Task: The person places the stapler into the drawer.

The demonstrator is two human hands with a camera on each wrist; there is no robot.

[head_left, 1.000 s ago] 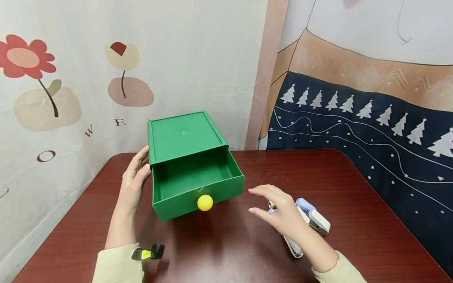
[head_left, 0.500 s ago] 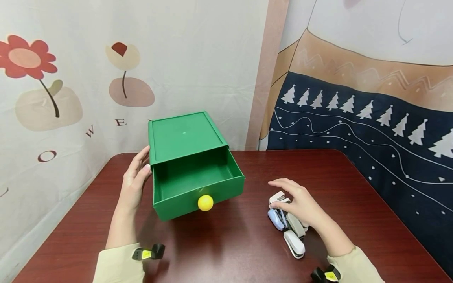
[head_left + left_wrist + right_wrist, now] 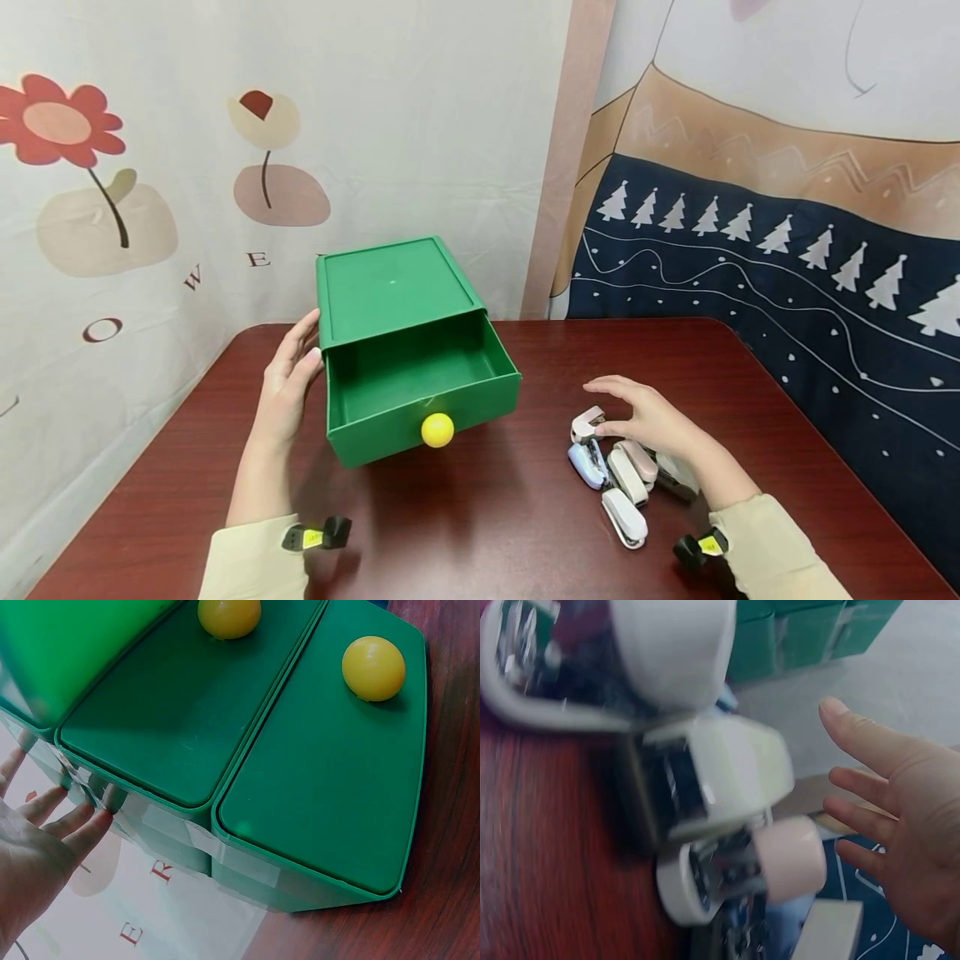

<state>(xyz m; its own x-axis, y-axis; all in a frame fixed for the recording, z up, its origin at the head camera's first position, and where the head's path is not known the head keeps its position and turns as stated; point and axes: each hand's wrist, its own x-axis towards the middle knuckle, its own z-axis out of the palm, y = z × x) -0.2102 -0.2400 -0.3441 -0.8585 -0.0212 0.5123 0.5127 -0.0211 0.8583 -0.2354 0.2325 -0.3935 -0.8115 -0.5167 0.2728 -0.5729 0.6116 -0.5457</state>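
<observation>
A green drawer cabinet [image 3: 397,287] stands on the table with its top drawer [image 3: 420,408] pulled out, the inside bare and a yellow knob [image 3: 437,430] on its front. My left hand [image 3: 285,387] rests on the cabinet's left side with extended fingers, its fingertips at the wall in the left wrist view. To the right, my right hand [image 3: 656,421] hovers over a cluster of staplers, thumb and fingers spread and nothing held. Among them are a light blue stapler [image 3: 588,465], a white stapler [image 3: 625,518] and a pale pink stapler [image 3: 790,857]. The hand partly hides the rear ones.
Below the pulled-out drawer, two closed drawers [image 3: 322,757] with yellow knobs show in the left wrist view. The dark red wooden table [image 3: 525,533] ends at a printed curtain [image 3: 450,125] behind, and a dark tree-patterned cloth [image 3: 750,275] hangs along the right.
My right hand has moved right, away from the drawer front and over the staplers, uncovering more of them. The left hand and the cabinet stay put.
</observation>
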